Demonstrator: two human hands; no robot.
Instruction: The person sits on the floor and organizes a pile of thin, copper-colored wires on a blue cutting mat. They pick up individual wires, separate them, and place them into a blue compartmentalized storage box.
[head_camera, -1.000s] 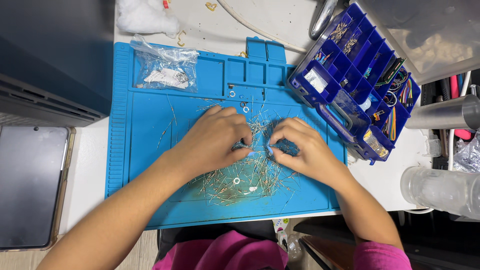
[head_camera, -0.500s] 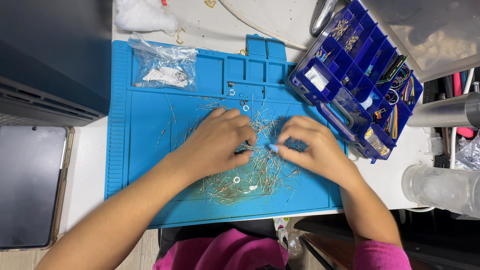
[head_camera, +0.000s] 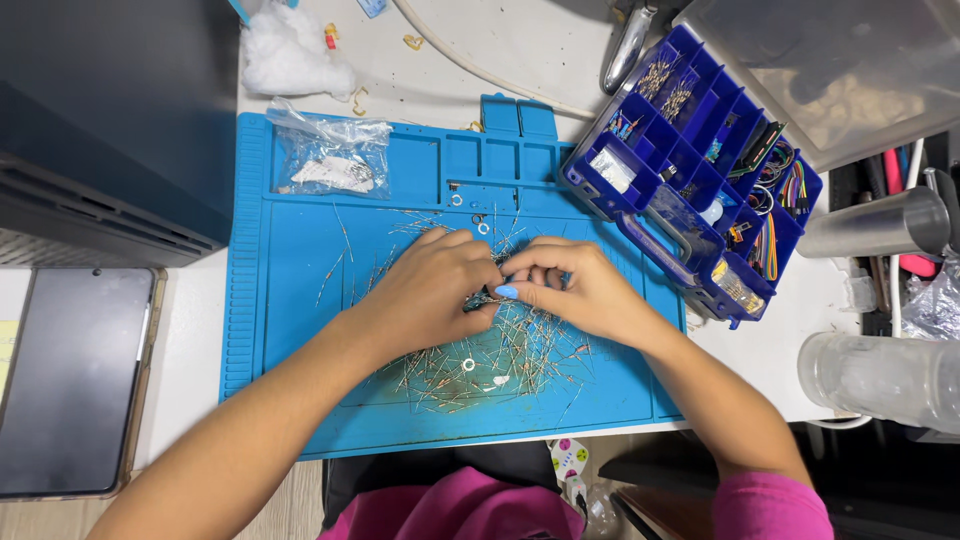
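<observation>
Thin wire-legged components (head_camera: 500, 355), probably resistors though too small to tell, lie in a loose tangled heap on the middle of the blue work mat (head_camera: 290, 300), with a few small metal rings among them. Over the heap, the left hand (head_camera: 430, 295) and the right hand (head_camera: 580, 290) meet knuckles-up, fingertips curled inward and pinched together on a few of the pieces where the two hands touch; exactly what sits between the fingers is hidden. Both forearms run down toward the mat's near edge. At the mat's far left corner lies a clear plastic bag (head_camera: 330, 160); off its right edge stands an open blue compartment box (head_camera: 700, 170). Left of the mat, a dark tablet (head_camera: 70, 380) lies on the white table (head_camera: 520, 50).
</observation>
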